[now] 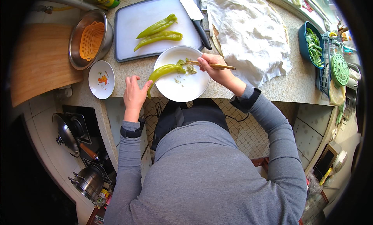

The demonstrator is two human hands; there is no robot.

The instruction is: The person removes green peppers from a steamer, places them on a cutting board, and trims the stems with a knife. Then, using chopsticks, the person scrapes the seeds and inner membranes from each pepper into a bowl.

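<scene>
A long green pepper [166, 70] lies over the left side of a white bowl [180, 90], its thin tip hanging past the rim. The thumb of my left hand [135, 92] is at that tip, while the other fingers are spread apart from it. Wooden chopsticks [217, 65] are gripped in my right hand [217, 70] above the bowl's right rim. Their tips are at a green stem piece [181, 62] beside the pepper's wide end. Pale seeds [191, 69] are scattered in the bowl. Two more green peppers [158, 26] rest on a cutting board [125, 29] behind it.
A kitchen knife [195, 19] lies across the board's right edge. White cloth [250, 35] spreads to the right. At left are a small decorated dish [101, 88] and a steel basin [76, 61] holding an orange strainer [91, 41]. A blue container [303, 47] holds cut greens.
</scene>
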